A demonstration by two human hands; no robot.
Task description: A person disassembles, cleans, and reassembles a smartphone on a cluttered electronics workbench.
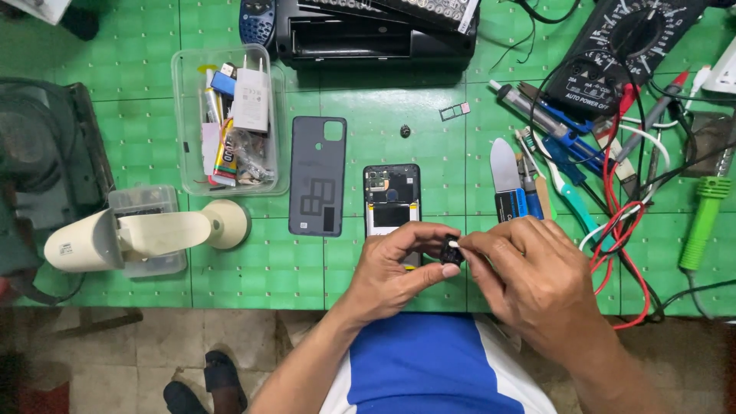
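Pinched between both hands: a small black part (451, 250), just above the near table edge and in front of the opened phone (391, 205). Left hand (399, 264) closed on it, thumb under, forefinger over the top. Right hand (529, 268) closed on its right edge, fingertips (463, 247) tight against a pale spot on the part.

Head view, looking straight down. Looks light and rigid, probably thin plastic with delicate bits inside; likely easy to drop or lose, and likely to crack or bend if squeezed hard. Best held by the outer edges, as now, with fingertips only. Too small to tell which face is up.

Farther back on the green table (345, 276): phone lying open, insides showing, partly hidden by the left hand. Grey back cover (317, 175) just left of it, apart. Clear tray (230, 119) of odds and ends farther left. Pry tool (506, 180) and screwdrivers (560, 146) to the right, near red leads (613, 207) and a multimeter (621, 46).
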